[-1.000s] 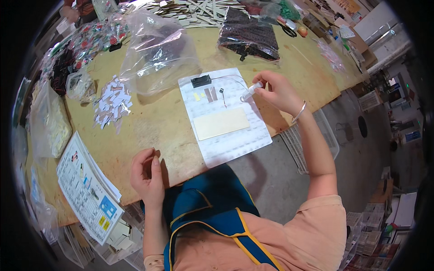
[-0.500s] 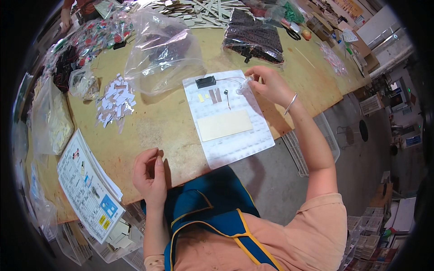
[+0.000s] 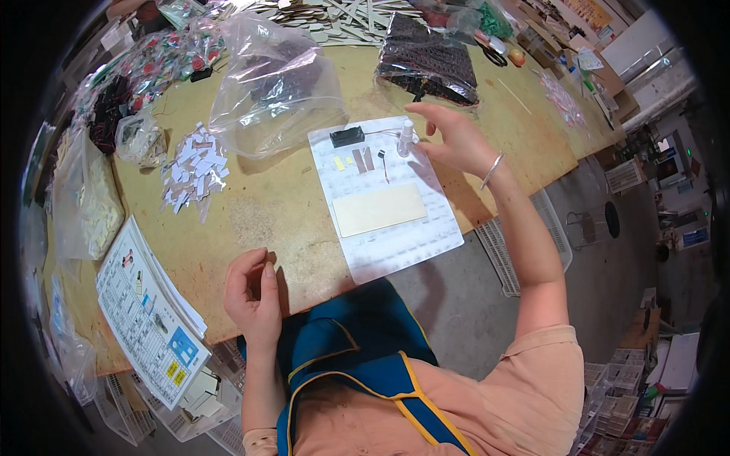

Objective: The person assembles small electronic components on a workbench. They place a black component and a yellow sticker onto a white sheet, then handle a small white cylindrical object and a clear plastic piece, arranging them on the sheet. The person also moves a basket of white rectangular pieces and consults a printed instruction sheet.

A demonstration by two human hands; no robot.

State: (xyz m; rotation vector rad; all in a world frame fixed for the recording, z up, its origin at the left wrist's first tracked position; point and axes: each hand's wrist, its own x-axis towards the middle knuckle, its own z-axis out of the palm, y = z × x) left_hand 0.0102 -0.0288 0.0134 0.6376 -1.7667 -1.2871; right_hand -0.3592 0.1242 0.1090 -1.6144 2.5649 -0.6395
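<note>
My right hand (image 3: 456, 143) is open beside a small clear bottle (image 3: 406, 140) that stands upright at the far right corner of a white sheet (image 3: 395, 254). Its index finger reaches out above the bottle, and its fingers are apart. On that sheet lie a black battery box (image 3: 347, 137) with thin wires, small yellow pieces (image 3: 340, 163), two grey-brown strips (image 3: 364, 159), a little black part with a short wire (image 3: 382, 156) and a cream rectangular board (image 3: 380, 210). At the table's front edge, my left hand (image 3: 255, 292) rests with its fingers curled in, and nothing shows in it.
Small white pieces (image 3: 195, 166) lie piled on the left. Printed sheets (image 3: 148, 304) overhang the near left edge. Across the table are a clear plastic bag (image 3: 296, 83), a wrapped dark bundle (image 3: 430, 64), loose flat strips (image 3: 334, 19) and scissors (image 3: 494, 56).
My right hand has let go of the small bottle, which now stands upright on the sheet. Its fingers have spread and moved slightly right. My left hand has stayed put.
</note>
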